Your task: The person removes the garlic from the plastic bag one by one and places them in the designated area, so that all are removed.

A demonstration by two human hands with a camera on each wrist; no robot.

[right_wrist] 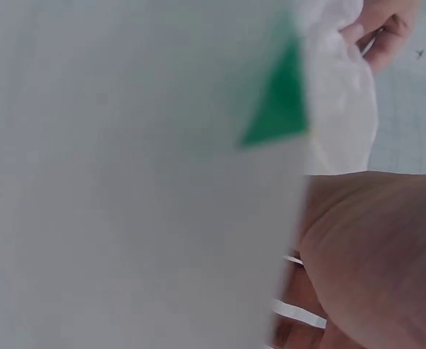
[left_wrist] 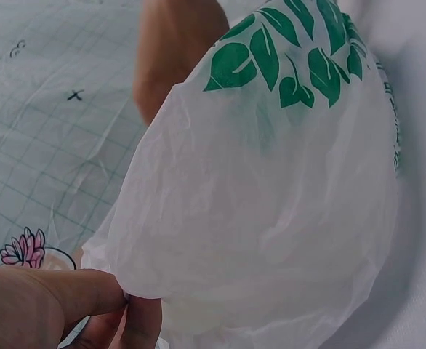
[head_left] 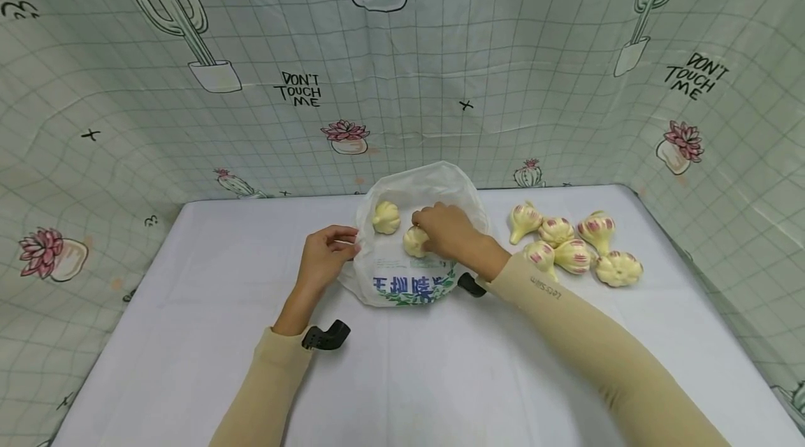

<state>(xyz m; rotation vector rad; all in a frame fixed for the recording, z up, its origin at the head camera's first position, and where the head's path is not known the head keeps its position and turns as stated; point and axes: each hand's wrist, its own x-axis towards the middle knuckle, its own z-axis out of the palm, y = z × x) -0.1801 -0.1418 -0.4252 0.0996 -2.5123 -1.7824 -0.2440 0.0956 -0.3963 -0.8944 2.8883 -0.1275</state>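
A white plastic bag (head_left: 390,272) with blue lettering and green leaf print sits mid-table, its mouth spread wide. My left hand (head_left: 325,258) pinches the bag's left rim between thumb and fingers; the left wrist view shows those fingers (left_wrist: 142,320) on the thin plastic. Inside the bag's mouth, my right hand (head_left: 448,229) has its fingers curled on a pale garlic bulb (head_left: 413,242). A second garlic bulb (head_left: 386,217) lies in the bag, to the left. In the right wrist view the bag hides most of my right hand's fingers.
Several garlic bulbs with purple streaks (head_left: 574,255) lie grouped on the table right of the bag, beside my right forearm. The white-covered table (head_left: 207,307) meets a grid-patterned cloth backdrop (head_left: 415,84) at the back and both sides.
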